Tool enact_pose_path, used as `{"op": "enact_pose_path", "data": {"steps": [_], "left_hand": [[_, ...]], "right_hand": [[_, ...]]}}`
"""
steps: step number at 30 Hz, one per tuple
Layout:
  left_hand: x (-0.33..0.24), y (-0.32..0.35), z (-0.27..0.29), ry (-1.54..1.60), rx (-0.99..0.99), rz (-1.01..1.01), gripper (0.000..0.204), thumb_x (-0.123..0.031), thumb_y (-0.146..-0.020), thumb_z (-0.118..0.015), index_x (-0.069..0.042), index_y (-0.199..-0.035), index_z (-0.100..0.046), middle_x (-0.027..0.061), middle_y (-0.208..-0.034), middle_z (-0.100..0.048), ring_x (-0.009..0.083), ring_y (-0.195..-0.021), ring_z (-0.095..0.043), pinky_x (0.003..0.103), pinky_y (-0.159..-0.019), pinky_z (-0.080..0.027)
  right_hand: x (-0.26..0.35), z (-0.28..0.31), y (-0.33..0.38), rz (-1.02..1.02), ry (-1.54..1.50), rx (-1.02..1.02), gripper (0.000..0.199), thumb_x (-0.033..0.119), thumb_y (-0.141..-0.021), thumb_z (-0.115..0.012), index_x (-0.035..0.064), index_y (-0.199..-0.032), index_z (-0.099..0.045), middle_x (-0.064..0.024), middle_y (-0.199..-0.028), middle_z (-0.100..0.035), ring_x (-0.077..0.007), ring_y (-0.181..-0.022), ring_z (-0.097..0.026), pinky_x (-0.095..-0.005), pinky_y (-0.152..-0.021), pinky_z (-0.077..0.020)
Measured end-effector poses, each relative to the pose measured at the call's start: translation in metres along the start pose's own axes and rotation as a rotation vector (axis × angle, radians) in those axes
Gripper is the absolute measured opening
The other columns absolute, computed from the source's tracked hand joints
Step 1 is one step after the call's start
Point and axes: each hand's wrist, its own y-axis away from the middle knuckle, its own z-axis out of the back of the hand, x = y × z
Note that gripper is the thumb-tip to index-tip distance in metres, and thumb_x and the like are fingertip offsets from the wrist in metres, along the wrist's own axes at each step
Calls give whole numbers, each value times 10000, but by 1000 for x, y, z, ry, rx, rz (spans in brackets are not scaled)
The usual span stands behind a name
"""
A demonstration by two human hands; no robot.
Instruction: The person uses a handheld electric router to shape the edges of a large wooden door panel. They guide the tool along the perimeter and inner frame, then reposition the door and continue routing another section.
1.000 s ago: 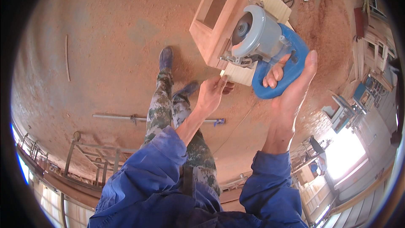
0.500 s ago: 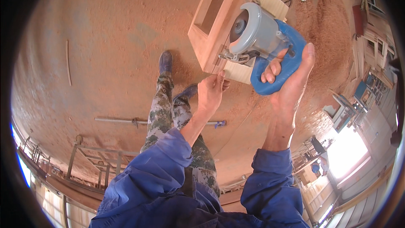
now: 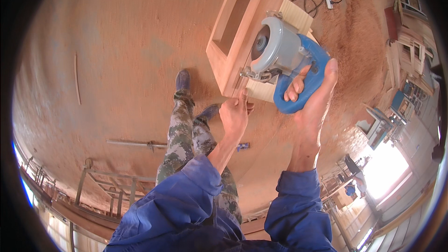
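Observation:
My right hand (image 3: 310, 88) is wrapped round the blue handle (image 3: 313, 75) of a circular saw (image 3: 279, 42) with a grey housing. The saw's round blade (image 3: 260, 42) shows on its left side. Beneath the saw lies a pale wooden board (image 3: 261, 90), partly hidden by it, against a reddish wooden frame (image 3: 225, 72). My left hand (image 3: 235, 115) is closed, with thumb and fingers pinching at the near edge where board and frame meet. Whether the blade touches the wood is hidden.
Behind the saw a black cable (image 3: 313, 1) runs to a white power strip (image 3: 328, 0) on the dusty floor. A bar clamp (image 3: 135, 143) lies left of my legs. Metal racks (image 3: 112, 179) stand at lower left. Wood pieces and tools line the right side.
The frame, board, saw and both hands all sit slightly lower in the picture, as the view has shifted. Both hands keep the same hold; the saw has barely moved against the frame.

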Motion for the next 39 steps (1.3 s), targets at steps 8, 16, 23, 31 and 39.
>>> {"op": "enact_pose_path", "data": {"steps": [8, 16, 23, 31, 39], "left_hand": [[-12, 2, 11, -181, -114, 125, 724, -641, -817, -750, 72, -915, -678, 125, -742, -700, 204, -672, -697, 317, -609, -549], [-9, -1, 6, -378, -402, -86, 1151, -598, -768, -806, 62, -1522, -240, 255, -1433, -380, 403, -1248, -535, 494, -1001, -469], [-16, 2, 5, -320, -388, -361, 1004, -352, -838, -821, 8, -1557, -220, 293, -1566, -233, 455, -1401, -385, 496, -1098, -417], [-28, 2, 7, -271, -359, -287, 863, -355, -865, -798, 28, -1502, -359, 289, -1545, -300, 451, -1413, -360, 492, -1132, -365], [-27, -9, 9, -664, -384, -550, 750, -227, -839, -792, -11, -1452, -418, 263, -1450, -469, 409, -1392, -421, 536, -1149, -332]], "right_hand": [[2, 1, -3, 7, -12, 1, 658, 728, -942, -448, 77, -878, -516, -41, -557, -442, -158, -439, -444, -311, -457, -393], [-2, -2, -4, -3, -100, 23, 580, 575, -983, -500, 12, -844, -508, -64, -569, -456, -170, -456, -460, -323, -453, -407], [9, -5, 1, -21, -82, 3, 578, 588, -985, -486, 24, -861, -513, -63, -574, -452, -172, -452, -448, -321, -458, -409], [10, -10, 0, -5, 1, 9, 649, 745, -958, -389, 112, -877, -506, -15, -553, -405, -147, -452, -419, -303, -486, -396], [10, -9, -6, -20, -10, 23, 657, 758, -950, -389, 115, -878, -504, -16, -555, -412, -149, -458, -435, -305, -482, -398]]}}
